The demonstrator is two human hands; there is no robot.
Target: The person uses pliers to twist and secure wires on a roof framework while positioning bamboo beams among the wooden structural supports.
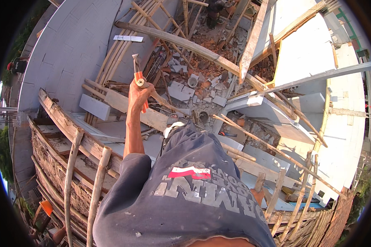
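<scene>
My left hand (139, 95) is raised ahead of me, its fingers wrapped round orange-handled pincers (138, 75). Their metal jaws point away from me, and an orange handle end shows below the fist. A round wooden stick (157, 97) crosses at the same hand, its cut end beside the pincers; I cannot tell what its far end carries. To the right of my dark printed shirt (185, 206), a small patch of skin, seemingly my right hand (257, 195), shows beside a wooden post (259, 181). Its fingers are hidden.
Far below lies rubble (210, 74) with broken bricks and a bucket (192, 81). A long timber beam (185, 43) crosses ahead. Bamboo poles (119, 53) lean at the left by a pale block wall (70, 53). Upright poles (97, 193) stand close at my left. Another person (18, 65) is at the far left.
</scene>
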